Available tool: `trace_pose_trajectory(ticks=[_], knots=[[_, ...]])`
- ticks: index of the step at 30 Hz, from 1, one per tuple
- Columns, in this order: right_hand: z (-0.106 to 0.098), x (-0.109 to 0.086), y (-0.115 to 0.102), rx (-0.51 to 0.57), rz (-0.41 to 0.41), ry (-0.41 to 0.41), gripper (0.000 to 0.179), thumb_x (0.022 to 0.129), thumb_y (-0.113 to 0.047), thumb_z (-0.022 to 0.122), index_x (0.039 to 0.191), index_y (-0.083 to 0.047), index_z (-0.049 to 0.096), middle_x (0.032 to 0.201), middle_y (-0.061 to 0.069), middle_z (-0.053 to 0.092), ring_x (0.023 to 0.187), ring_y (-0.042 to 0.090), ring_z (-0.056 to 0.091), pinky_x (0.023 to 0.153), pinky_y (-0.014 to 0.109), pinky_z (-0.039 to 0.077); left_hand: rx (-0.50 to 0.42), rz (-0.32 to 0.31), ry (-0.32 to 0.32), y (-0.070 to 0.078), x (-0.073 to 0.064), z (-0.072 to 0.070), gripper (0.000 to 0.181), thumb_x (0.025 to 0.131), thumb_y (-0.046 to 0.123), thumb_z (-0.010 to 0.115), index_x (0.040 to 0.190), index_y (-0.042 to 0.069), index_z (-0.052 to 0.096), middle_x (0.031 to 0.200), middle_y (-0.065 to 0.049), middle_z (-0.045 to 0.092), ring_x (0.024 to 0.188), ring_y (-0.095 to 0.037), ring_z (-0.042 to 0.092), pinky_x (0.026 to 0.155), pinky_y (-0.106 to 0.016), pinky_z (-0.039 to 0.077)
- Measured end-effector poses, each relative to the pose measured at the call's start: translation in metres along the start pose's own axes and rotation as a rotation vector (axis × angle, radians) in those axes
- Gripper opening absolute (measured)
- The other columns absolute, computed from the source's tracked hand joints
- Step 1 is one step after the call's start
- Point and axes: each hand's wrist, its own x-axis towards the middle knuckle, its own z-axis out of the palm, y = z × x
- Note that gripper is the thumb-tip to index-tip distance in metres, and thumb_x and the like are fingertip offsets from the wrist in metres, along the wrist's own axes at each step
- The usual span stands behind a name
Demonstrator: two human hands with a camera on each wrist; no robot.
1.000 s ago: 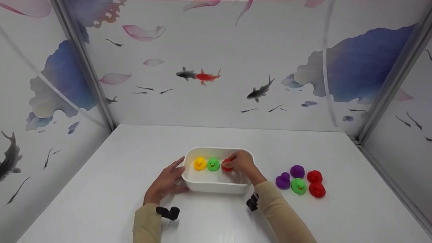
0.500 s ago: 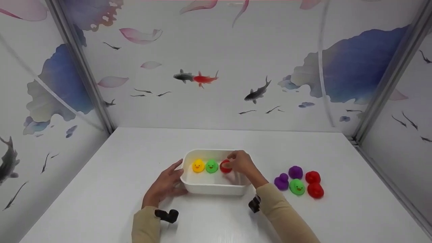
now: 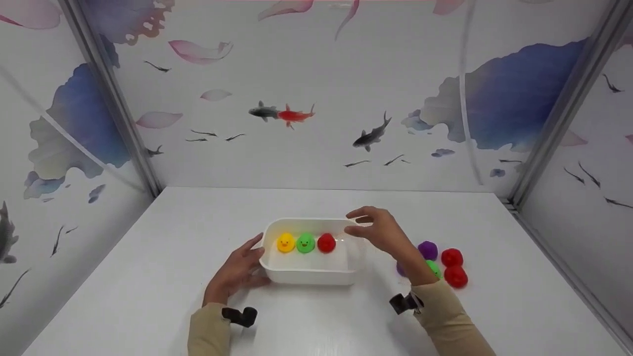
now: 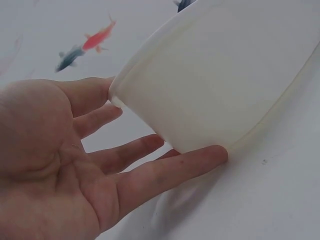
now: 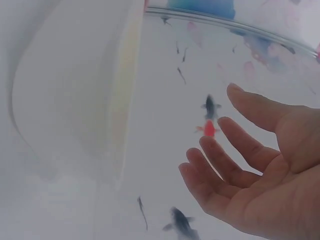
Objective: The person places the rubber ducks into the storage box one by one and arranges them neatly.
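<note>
A white plastic bin (image 3: 314, 277) stands on the table with a row of toy ducks inside. From left to right these are a yellow duck (image 3: 286, 243), a green duck (image 3: 305, 243) and a red duck (image 3: 326, 243). My left hand (image 3: 237, 269) touches the left end of the bin with fairly straight fingers spread along it, as the left wrist view (image 4: 115, 155) of the hand confirms. Above the bin's right rim hovers my right hand (image 3: 381, 230), fingers relaxed and apart, nothing held. In the right wrist view its palm (image 5: 265, 200) is bare, beside the bin's wall (image 5: 75, 100).
To the right of the bin lies a group of ducks, partly covered by the right forearm: purple ducks (image 3: 428, 250), a green duck (image 3: 433, 268) and red ducks (image 3: 455, 277). Panels printed with fish (image 3: 296, 115) enclose the white table (image 3: 316, 326) at the back and sides.
My right hand has let go of the red duck, which stays in the bin, and has risen up and rightward over the rim. The left hand remains at the bin's left end.
</note>
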Motion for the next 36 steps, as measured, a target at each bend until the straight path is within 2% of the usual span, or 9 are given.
trace_pose_trajectory(ticks=[5, 13, 18, 26, 31, 36], knots=[[-0.021, -0.012, 0.009, 0.04, -0.052, 0.015, 0.044, 0.09, -0.031, 0.076, 0.129, -0.015, 0.066, 0.14, 0.011, 0.062, 0.132, 0.036, 0.057, 0.102, 0.048, 0.054, 0.024, 0.001, 0.005, 0.001, 0.001, -0.001, 0.061, 0.102, 0.033, 0.057, 0.158, 0.031, 0.032, 0.158, -0.017, 0.042, 0.129, -0.037, 0.059, 0.089, -0.048, 0.061], [-0.048, -0.013, 0.026, 0.124, -0.121, 0.041, 0.051, 0.089, -0.034, 0.076, 0.133, -0.013, 0.063, 0.139, 0.012, 0.062, 0.125, 0.033, 0.063, 0.105, 0.049, 0.052, 0.027, 0.0, 0.009, 0.002, 0.0, -0.004, 0.06, 0.103, 0.035, 0.056, 0.157, 0.033, 0.032, 0.157, -0.016, 0.043, 0.13, -0.037, 0.058, 0.09, -0.049, 0.06], [-0.06, -0.014, 0.033, 0.107, -0.154, 0.057, 0.051, 0.09, -0.036, 0.075, 0.133, -0.012, 0.063, 0.138, 0.014, 0.063, 0.121, 0.032, 0.066, 0.104, 0.048, 0.053, 0.027, -0.005, 0.025, 0.0, 0.0, -0.006, 0.059, 0.102, 0.037, 0.056, 0.156, 0.035, 0.033, 0.156, -0.014, 0.045, 0.126, -0.034, 0.061, 0.092, -0.048, 0.06], [-0.085, -0.017, 0.061, 0.092, -0.127, 0.104, 0.053, 0.091, -0.04, 0.072, 0.135, -0.013, 0.061, 0.142, 0.013, 0.06, 0.131, 0.035, 0.058, 0.107, 0.053, 0.049, -0.002, -0.007, 0.021, -0.002, -0.003, -0.005, 0.059, 0.102, 0.035, 0.056, 0.156, 0.034, 0.034, 0.157, -0.014, 0.044, 0.127, -0.033, 0.06, 0.092, -0.047, 0.06], [-0.102, -0.021, 0.081, 0.092, -0.08, 0.128, 0.055, 0.094, -0.041, 0.069, 0.139, -0.012, 0.057, 0.144, 0.016, 0.057, 0.133, 0.036, 0.055, 0.109, 0.056, 0.046, -0.011, -0.006, 0.011, 0.0, -0.003, -0.002, 0.058, 0.103, 0.031, 0.056, 0.157, 0.031, 0.033, 0.158, -0.017, 0.042, 0.128, -0.037, 0.059, 0.088, -0.048, 0.061], [-0.117, -0.026, 0.099, 0.076, -0.029, 0.146, 0.061, 0.095, -0.045, 0.066, 0.143, -0.01, 0.053, 0.148, 0.018, 0.052, 0.138, 0.04, 0.049, 0.113, 0.062, 0.039, -0.019, -0.013, 0.009, 0.002, -0.002, 0.0, 0.057, 0.104, 0.028, 0.054, 0.157, 0.029, 0.034, 0.158, -0.019, 0.041, 0.126, -0.037, 0.061, 0.086, -0.049, 0.061]])
